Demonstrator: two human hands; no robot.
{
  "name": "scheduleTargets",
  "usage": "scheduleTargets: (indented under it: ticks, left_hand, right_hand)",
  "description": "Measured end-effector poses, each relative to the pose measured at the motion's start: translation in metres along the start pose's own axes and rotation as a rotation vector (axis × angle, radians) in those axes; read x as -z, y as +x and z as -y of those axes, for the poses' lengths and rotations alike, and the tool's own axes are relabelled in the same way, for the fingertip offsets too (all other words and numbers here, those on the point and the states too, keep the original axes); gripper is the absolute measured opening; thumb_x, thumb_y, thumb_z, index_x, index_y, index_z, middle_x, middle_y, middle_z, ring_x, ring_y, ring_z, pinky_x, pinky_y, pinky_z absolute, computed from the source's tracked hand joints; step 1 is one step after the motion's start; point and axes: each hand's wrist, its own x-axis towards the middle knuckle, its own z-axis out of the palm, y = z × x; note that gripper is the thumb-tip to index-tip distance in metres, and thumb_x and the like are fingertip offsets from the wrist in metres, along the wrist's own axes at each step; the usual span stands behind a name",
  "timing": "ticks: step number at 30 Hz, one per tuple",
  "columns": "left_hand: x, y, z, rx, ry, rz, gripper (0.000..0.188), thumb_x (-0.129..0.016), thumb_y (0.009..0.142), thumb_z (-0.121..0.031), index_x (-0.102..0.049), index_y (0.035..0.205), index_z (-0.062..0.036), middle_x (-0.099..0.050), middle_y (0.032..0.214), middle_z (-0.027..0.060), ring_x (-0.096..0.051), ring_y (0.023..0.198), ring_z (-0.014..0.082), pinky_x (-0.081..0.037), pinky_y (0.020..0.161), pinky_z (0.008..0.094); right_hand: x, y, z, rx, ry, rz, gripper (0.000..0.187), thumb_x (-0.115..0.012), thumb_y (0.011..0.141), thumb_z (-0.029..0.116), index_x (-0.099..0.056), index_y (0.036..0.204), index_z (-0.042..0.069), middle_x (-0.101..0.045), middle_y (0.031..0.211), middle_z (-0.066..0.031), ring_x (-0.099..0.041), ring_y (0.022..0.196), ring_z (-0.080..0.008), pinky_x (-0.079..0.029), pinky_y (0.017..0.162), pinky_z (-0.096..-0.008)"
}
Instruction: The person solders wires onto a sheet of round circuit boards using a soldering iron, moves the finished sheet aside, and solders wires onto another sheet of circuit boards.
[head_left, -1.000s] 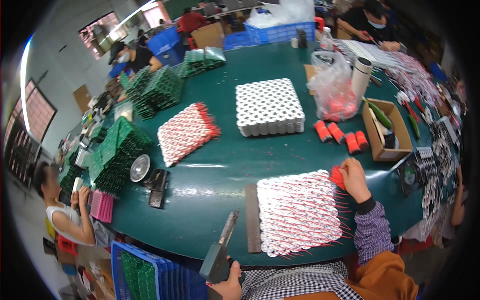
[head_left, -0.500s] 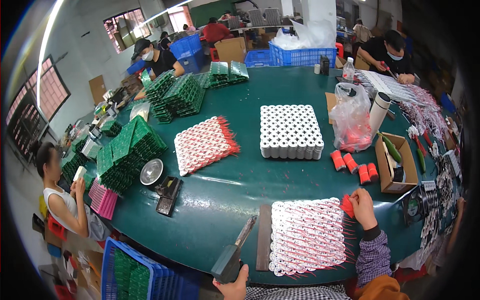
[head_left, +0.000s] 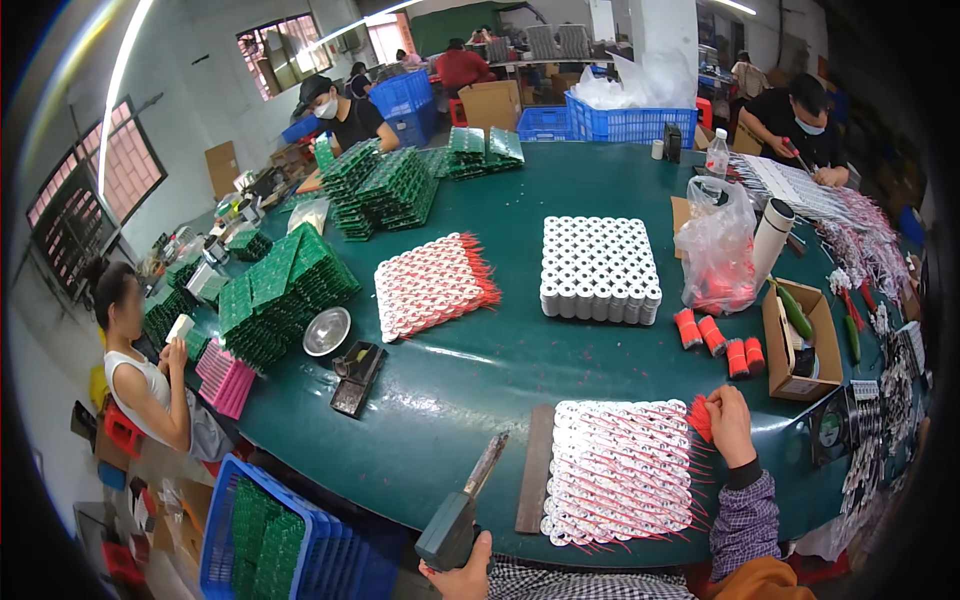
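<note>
My left hand (head_left: 464, 572), at the lower edge, is closed round the grip of a dark green soldering gun (head_left: 450, 532), its long metal tip slanting up. Right of the tip lies a dark flat bar (head_left: 536, 470). Against the bar sits a block of round white parts (head_left: 615, 470) in rows, with thin red wires lying slantwise across it and poking out on the right. At the block's upper right corner, the fingers of my right hand (head_left: 732, 428) are pinched on a small bunch of red wires (head_left: 700, 418).
Farther back stand a wired block (head_left: 430, 288) and a stack of white rings (head_left: 600, 270). Red wire bundles (head_left: 738, 357) lie by a cardboard box (head_left: 803, 372). A metal bowl (head_left: 327, 331) and black tray (head_left: 357, 380) sit left. Co-workers sit around the green table (head_left: 450, 395).
The view has turned slightly left, so most of the scene sits farther right. Both hands keep their holds; the right fingers have shifted slightly with the red wires.
</note>
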Motion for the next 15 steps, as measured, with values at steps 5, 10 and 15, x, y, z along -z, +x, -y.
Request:
scheduleTargets:
  ticks: [5, 10, 15]
  left_hand:
    - [-0.004, -0.011, -0.028, 0.061, 0.146, 0.078, 0.022, -0.077, 0.09, -0.011, -0.072, 0.107, 0.0027, -0.072, 0.084, 0.0055, -0.064, 0.068, 0.0109, -0.052, 0.067, 0.0297]
    - [-0.024, 0.005, -0.032, -0.027, 0.252, 0.262, 0.023, -0.074, 0.092, -0.013, -0.071, 0.11, 0.002, -0.073, 0.09, 0.0078, -0.067, 0.077, 0.0156, -0.053, 0.074, 0.0328]
    - [-0.01, 0.003, -0.021, -0.073, 0.305, 0.217, 0.025, -0.075, 0.092, -0.012, -0.071, 0.113, 0.0007, -0.074, 0.098, 0.0087, -0.068, 0.085, 0.0162, -0.053, 0.079, 0.0324]
  right_hand:
    - [0.01, -0.006, -0.006, 0.002, -0.027, -0.05, 0.01, -0.068, 0.086, 0.0, -0.058, 0.088, 0.0, -0.058, 0.087, -0.0164, -0.058, 0.087, -0.0364, -0.047, 0.077, -0.0445]
    - [-0.007, 0.003, 0.008, 0.004, 0.012, -0.038, 0.011, -0.068, 0.086, 0.003, -0.058, 0.089, 0.003, -0.061, 0.09, -0.0166, -0.059, 0.091, -0.0376, -0.048, 0.079, -0.046]
    - [0.002, -0.001, 0.003, 0.011, -0.008, -0.054, 0.009, -0.066, 0.087, 0.004, -0.058, 0.09, 0.003, -0.06, 0.089, -0.016, -0.058, 0.089, -0.0374, -0.046, 0.079, -0.0465]
